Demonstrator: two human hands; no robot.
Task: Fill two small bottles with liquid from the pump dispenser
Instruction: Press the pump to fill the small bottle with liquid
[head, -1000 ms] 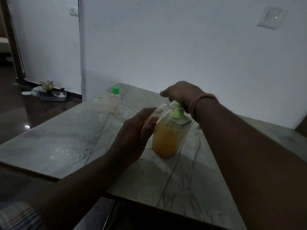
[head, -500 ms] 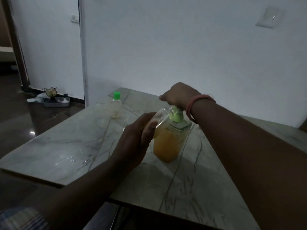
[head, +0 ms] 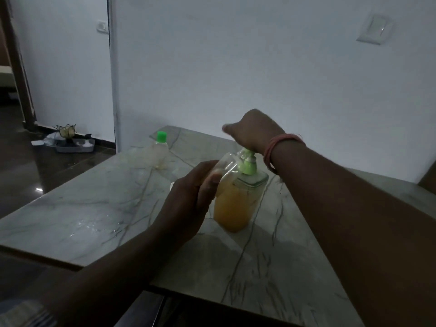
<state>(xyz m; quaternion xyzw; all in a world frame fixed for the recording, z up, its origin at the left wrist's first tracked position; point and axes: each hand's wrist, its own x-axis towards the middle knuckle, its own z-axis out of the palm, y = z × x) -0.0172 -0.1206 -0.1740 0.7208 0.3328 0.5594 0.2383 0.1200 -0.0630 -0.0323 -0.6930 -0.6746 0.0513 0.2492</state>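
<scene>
A clear pump dispenser with orange liquid and a green pump head stands in the middle of the marble table. My right hand rests on top of the pump head, fingers stretched to the left. My left hand grips a small clear bottle, tilted with its mouth at the pump spout. A second small bottle with a green cap stands at the table's far left corner, apart from both hands.
A white wall rises close behind the table. On the dark floor at the left lies a tray with small items. The table's near edge runs just under my left forearm.
My right hand has lifted slightly with the pump head, which stands taller than before. My left hand keeps the small bottle at the spout. The view has shifted a little.
</scene>
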